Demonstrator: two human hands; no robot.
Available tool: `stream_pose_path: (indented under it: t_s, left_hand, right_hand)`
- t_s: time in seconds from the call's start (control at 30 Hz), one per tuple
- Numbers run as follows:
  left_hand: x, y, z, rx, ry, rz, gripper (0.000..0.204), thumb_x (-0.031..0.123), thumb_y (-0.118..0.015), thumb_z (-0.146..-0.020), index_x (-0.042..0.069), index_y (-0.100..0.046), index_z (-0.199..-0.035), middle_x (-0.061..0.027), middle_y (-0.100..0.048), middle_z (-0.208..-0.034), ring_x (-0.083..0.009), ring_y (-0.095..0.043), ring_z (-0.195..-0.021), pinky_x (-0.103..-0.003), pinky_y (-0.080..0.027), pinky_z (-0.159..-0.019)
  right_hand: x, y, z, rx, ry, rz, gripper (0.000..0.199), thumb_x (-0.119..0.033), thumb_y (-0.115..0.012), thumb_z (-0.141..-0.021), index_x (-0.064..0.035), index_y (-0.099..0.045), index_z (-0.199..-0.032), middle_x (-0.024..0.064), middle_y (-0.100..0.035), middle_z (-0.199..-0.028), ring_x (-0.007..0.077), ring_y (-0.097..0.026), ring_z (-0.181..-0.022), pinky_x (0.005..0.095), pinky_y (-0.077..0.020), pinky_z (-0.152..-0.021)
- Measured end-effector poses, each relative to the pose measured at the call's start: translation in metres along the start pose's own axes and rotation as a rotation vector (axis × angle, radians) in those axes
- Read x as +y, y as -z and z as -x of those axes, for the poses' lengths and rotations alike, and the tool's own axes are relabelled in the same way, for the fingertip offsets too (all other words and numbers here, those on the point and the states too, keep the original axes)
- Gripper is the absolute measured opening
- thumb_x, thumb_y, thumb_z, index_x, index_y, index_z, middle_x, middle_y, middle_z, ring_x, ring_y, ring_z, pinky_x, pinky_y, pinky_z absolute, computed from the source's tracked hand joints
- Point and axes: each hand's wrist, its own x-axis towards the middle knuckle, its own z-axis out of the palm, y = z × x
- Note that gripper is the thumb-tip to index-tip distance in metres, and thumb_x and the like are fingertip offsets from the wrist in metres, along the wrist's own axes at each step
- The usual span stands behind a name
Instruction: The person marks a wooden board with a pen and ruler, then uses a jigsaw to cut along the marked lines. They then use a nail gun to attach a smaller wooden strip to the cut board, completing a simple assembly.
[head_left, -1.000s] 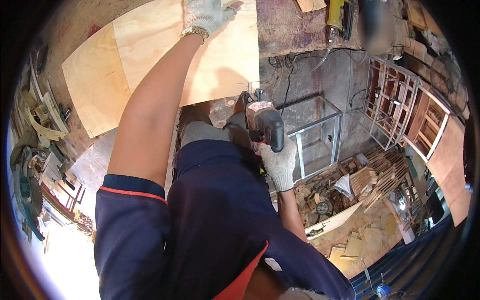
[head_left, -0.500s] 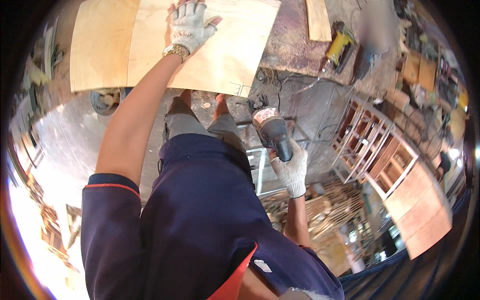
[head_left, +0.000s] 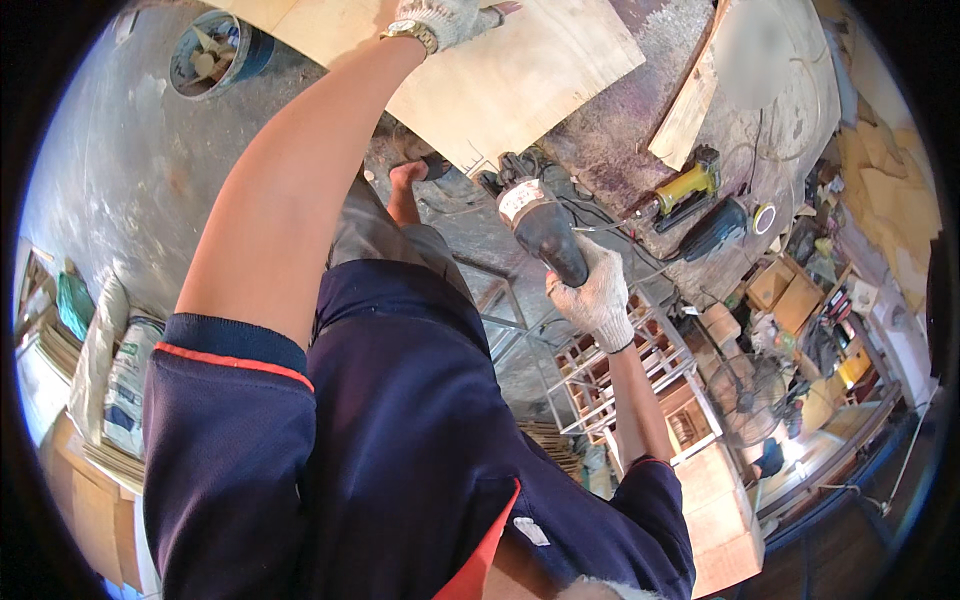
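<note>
My left hand [head_left: 455, 16], in a pale knit glove with bare fingertips, rests on a sheet of plywood [head_left: 540, 75]. Its thumb is stretched out; the other fingers run past the upper edge of the view. My right hand [head_left: 600, 300], gloved too, is wrapped round the rear of a dark jigsaw [head_left: 548, 235]. The jigsaw's front end is at the near corner of the plywood, beside some pencil lines. Whether it touches the wood I cannot tell, and its blade is hidden.
A yellow power tool [head_left: 690, 190] and a wooden board [head_left: 690, 112] lie right of the plywood. Dark cables [head_left: 610, 222] trail near the jigsaw. A bucket of scraps [head_left: 258, 52] stands at the far left. Metal frames [head_left: 620, 372] and a fan [head_left: 745, 400] are at the right.
The jigsaw has come from below the plywood's edge up to its marked corner. My view has turned, so the board sits higher and slanted. My left hand stays on the plywood.
</note>
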Motion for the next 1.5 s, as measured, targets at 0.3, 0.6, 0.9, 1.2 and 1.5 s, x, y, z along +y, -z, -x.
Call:
stream_pose_path:
  t_s: [0.3,0.6,0.9,1.2,1.5]
  left_hand:
    - [0.002,0.006,0.003,0.006,0.013,-0.088,0.095,0.069,-0.052,-0.091,0.003,-0.037,-0.157,-0.0208,-0.032,-0.165,-0.0399,-0.025,-0.155,-0.064,-0.019,-0.123]
    - [0.001,0.007,0.003,0.005,0.006,-0.125,0.094,0.07,-0.05,-0.092,0.004,-0.038,-0.157,-0.0197,-0.033,-0.165,-0.038,-0.028,-0.154,-0.063,-0.021,-0.123]
    - [0.003,0.006,0.004,0.012,0.017,-0.128,0.094,0.07,-0.051,-0.092,0.004,-0.037,-0.158,-0.0199,-0.033,-0.166,-0.0382,-0.028,-0.155,-0.063,-0.021,-0.123]
    - [0.002,0.002,0.003,0.026,0.019,-0.099,0.096,0.072,-0.051,-0.092,0.004,-0.037,-0.158,-0.0201,-0.032,-0.166,-0.038,-0.027,-0.155,-0.063,-0.02,-0.123]
    - [0.001,-0.004,0.003,0.041,0.02,-0.091,0.097,0.072,-0.052,-0.091,0.004,-0.036,-0.158,-0.0202,-0.032,-0.166,-0.039,-0.027,-0.155,-0.064,-0.019,-0.123]
  right_hand:
    - [0.007,0.011,-0.014,-0.035,0.146,0.021,0.025,-0.015,-0.071,-0.074,-0.0006,-0.067,-0.094,0.0236,-0.069,-0.082,0.0441,-0.07,-0.082,0.044,-0.0549,-0.07]
    - [0.004,0.012,-0.014,-0.029,0.141,0.041,0.026,-0.015,-0.071,-0.073,-0.0011,-0.068,-0.095,0.0232,-0.069,-0.082,0.0438,-0.07,-0.082,0.0447,-0.0548,-0.07]
    - [0.002,0.011,-0.012,-0.04,0.147,0.09,0.031,-0.015,-0.071,-0.073,-0.0013,-0.07,-0.101,0.0235,-0.07,-0.084,0.0433,-0.071,-0.083,0.0444,-0.0556,-0.072]
    - [0.002,0.013,-0.015,-0.076,0.137,0.11,0.031,-0.015,-0.072,-0.072,-0.0008,-0.07,-0.1,0.0216,-0.069,-0.081,0.0381,-0.069,-0.077,0.042,-0.0542,-0.07]
    - [0.006,0.011,-0.016,-0.045,0.214,0.131,0.029,-0.012,-0.071,-0.074,0.001,-0.07,-0.099,0.0176,-0.067,-0.072,0.0266,-0.065,-0.063,0.0379,-0.0521,-0.065]
